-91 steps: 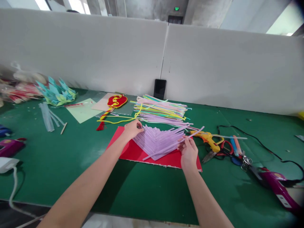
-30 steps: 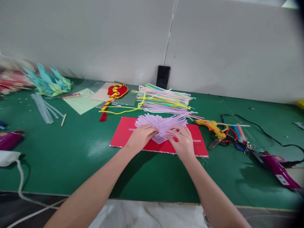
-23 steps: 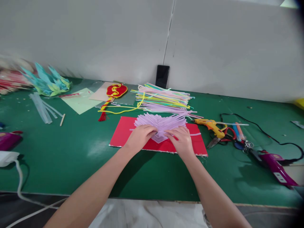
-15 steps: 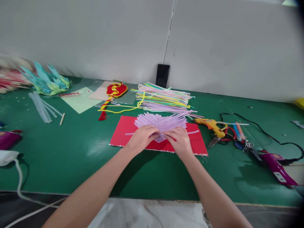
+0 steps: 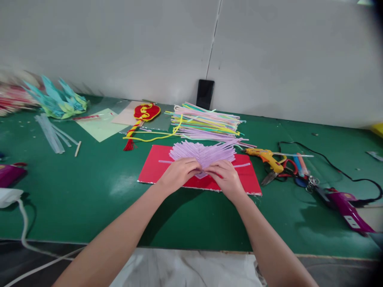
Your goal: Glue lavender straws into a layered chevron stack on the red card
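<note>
A fan-like piece of lilac pipe cleaners (image 5: 200, 151), laid in a V pattern, rests on a red board (image 5: 149, 167). My left hand (image 5: 182, 171) and my right hand (image 5: 224, 175) meet over its lower point, fingers closed in a pinch. Between them they hold a single lilac pipe cleaner (image 5: 241, 165), whose ends stick out past both hands. Its middle is hidden by my fingers.
Behind the board lies a pile of coloured pipe cleaners (image 5: 209, 121). A yellow glue gun (image 5: 269, 159) and red-handled scissors (image 5: 271, 177) are at the right. A black phone (image 5: 205, 94) leans on the wall. A red tasselled ornament (image 5: 146, 112) lies back left.
The ends of the held lilac pipe cleaner have shifted slightly, the left one rising away from me. Both hands stay almost in place over the piece's lower point.
</note>
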Demonstrator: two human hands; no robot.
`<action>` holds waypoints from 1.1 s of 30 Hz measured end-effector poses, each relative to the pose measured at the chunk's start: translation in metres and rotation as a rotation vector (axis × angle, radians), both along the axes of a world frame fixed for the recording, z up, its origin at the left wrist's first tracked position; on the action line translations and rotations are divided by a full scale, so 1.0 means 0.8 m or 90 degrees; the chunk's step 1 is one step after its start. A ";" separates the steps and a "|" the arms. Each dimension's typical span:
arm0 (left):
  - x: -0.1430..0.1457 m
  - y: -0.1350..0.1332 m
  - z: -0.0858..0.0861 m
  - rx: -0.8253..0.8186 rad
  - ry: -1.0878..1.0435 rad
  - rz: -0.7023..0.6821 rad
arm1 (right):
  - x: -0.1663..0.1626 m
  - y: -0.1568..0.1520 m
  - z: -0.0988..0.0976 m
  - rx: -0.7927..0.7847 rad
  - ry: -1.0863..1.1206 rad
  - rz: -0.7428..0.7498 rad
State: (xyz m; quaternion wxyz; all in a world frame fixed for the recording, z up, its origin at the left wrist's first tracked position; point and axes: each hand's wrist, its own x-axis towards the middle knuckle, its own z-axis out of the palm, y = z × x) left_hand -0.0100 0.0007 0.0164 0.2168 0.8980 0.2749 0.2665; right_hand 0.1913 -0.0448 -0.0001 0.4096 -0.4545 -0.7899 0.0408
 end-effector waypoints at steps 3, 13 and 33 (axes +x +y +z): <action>-0.001 0.000 0.006 -0.038 0.001 -0.047 | 0.003 -0.002 0.004 -0.026 0.012 0.072; -0.014 0.004 0.011 -0.162 0.028 -0.165 | 0.003 -0.007 0.011 -0.161 0.061 0.175; 0.012 -0.036 0.046 -0.186 -0.113 -0.005 | 0.004 0.004 -0.002 -0.088 0.019 0.043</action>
